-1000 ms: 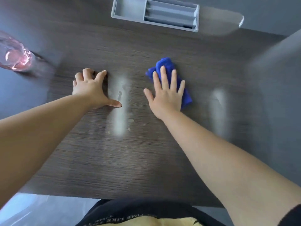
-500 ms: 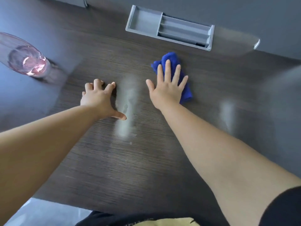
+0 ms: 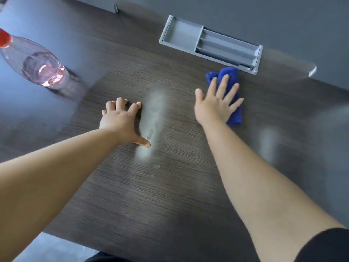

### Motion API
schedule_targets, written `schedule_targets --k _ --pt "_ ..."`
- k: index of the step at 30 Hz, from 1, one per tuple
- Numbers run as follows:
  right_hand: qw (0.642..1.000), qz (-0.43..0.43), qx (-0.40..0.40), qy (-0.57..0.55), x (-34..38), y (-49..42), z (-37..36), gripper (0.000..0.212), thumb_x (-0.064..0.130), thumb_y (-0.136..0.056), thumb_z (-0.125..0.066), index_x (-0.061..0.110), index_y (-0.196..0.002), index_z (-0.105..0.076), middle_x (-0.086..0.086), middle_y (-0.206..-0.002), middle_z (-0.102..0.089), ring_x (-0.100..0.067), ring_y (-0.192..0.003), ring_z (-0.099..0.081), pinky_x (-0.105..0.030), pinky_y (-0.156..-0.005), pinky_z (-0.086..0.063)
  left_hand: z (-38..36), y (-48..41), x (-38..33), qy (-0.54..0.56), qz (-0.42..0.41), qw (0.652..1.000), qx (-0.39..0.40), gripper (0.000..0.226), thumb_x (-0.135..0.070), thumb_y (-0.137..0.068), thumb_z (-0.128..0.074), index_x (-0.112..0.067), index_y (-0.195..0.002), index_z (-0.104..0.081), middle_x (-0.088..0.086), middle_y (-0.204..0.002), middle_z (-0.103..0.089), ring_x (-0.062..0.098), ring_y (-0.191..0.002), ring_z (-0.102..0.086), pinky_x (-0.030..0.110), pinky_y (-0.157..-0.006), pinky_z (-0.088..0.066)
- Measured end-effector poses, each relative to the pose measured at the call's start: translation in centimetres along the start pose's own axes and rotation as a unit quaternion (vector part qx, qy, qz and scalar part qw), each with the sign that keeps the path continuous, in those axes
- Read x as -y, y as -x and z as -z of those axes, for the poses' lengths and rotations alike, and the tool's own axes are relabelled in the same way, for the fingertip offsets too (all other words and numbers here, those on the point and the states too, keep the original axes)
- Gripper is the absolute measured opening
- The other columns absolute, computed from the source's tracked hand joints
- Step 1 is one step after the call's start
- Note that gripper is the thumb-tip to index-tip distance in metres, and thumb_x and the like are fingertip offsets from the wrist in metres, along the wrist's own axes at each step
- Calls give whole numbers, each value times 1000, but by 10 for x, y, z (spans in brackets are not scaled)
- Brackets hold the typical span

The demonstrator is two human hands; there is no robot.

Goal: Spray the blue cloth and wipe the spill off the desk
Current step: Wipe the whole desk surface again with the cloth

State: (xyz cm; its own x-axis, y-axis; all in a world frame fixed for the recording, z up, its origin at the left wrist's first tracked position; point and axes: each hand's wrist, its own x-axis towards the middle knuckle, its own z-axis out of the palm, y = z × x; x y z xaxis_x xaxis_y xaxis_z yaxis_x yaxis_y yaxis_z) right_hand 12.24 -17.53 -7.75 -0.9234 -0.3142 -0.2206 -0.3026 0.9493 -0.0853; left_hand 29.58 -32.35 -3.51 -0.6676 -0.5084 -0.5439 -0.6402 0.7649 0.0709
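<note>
- Right hand [image 3: 217,108]: flat on the cloth [image 3: 231,73], fingers [image 3: 223,84] straight and spread, gripping nothing, pressing down with the palm.
- Cloth: bunched under that hand at the far right of the tabletop [image 3: 170,195], just beside the grey tray [image 3: 209,46] and well apart from the spill [image 3: 153,118].
- Spill: a pale streak with droplets, lying between the two hands. The left thumb tip touches its near edge.
- Left hand [image 3: 120,125]: braced on the tabletop, fingers [image 3: 120,103] arched with the tips down, holding nothing.
- Bottle [image 3: 35,67]: stands at far left, clear of both hands.
- Step in hand, as judged: wiping. The cloth is off the mark and must be brought left onto the streak.
- Recommended practice: keep the palm flat and the pressure even, and draw the cloth along the full length of the streak. Overlap the passes and lift the left thumb clear first.
- Risk noted: the bunched cloth may smear rather than lift the wet. Spreading it wider would cover more.
- A second pale patch [image 3: 268,140] lies right of the right forearm. Cannot tell whether it is spill or glare, so inspect it after wiping.
</note>
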Motion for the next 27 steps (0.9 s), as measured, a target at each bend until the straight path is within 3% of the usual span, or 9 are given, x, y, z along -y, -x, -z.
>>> schedule_targets --k 2,5,7,11,14,17,21,23,27 --pt "993 113 -1 17 25 23 -13 66 59 -93 -17 26 -151 -10 1 -159 5 -33 -144 8 -59 -110 5 -1 0 1 -1 0 1000 -5 130 -71 -36 -78 -33 -145 -18 7 -142 -21 33 -127 -19 46 -104 -32" --pt "938 344 2 53 8 43 -15 66 59 -90 -20 27 -147 -29 1 -157 -18 -33 -144 -12 -61 -111 -8 -2 0 3 3 -4 1000 -9 130 -71 -36 -78 -33 -145 -19 7 -143 -21 33 -127 -19 46 -105 -31" --pt "911 406 12 70 -19 22 -7 63 57 -89 -20 30 -143 -36 3 -155 -24 -31 -143 -19 -57 -111 -14 -2 -1 3 3 -7 1000 -13 129 -70 -37 -78 -32 -145 -18 8 -142 -21 33 -127 -19 47 -106 -30" --pt "984 171 15 50 -30 -29 11 61 62 -93 -13 36 -149 -14 8 -159 2 -24 -146 4 -52 -115 1 -2 0 5 -2 -15 1000 -17 128 -71 -39 -77 -32 -145 -17 8 -141 -21 33 -127 -20 48 -106 -31" --pt "999 14 37 18 28 -26 8 70 67 -91 -9 32 -150 0 5 -158 15 -28 -144 15 -56 -113 7 -2 1 5 -3 -21 1000 -13 128 -72 -40 -76 -32 -145 -17 7 -141 -22 33 -127 -20 50 -107 -31" --pt "989 131 65 33 70 8 1 70 66 -91 -11 31 -150 3 5 -157 18 -28 -143 19 -56 -111 10 -2 3 8 17 -27 999 -18 121 -71 -45 -75 -34 -145 -18 6 -143 -21 32 -129 -18 46 -108 -30" --pt "936 336 77 76 40 23 5 59 58 -95 -20 37 -149 -6 11 -158 10 -21 -144 14 -49 -114 8 13 1 27 144 -34 989 -18 84 -58 -64 -73 -33 -137 -39 4 -140 -31 29 -130 -23 37 -106 -30" --pt "949 294 69 85 29 4 10 56 56 -97 -20 39 -149 -9 12 -158 8 -20 -145 11 -47 -114 5 21 -1 43 147 -55 987 -17 78 -55 -66 -74 -31 -134 -43 6 -138 -32 30 -128 -25 38 -108 -28" --pt "998 32 38 24 74 -16 4 65 64 -93 -12 34 -150 -4 8 -158 14 -26 -144 14 -55 -114 7 30 -5 79 88 -49 993 -58 97 -60 -56 -78 -32 -138 -36 5 -142 -26 28 -133 -16 45 -107 -28"
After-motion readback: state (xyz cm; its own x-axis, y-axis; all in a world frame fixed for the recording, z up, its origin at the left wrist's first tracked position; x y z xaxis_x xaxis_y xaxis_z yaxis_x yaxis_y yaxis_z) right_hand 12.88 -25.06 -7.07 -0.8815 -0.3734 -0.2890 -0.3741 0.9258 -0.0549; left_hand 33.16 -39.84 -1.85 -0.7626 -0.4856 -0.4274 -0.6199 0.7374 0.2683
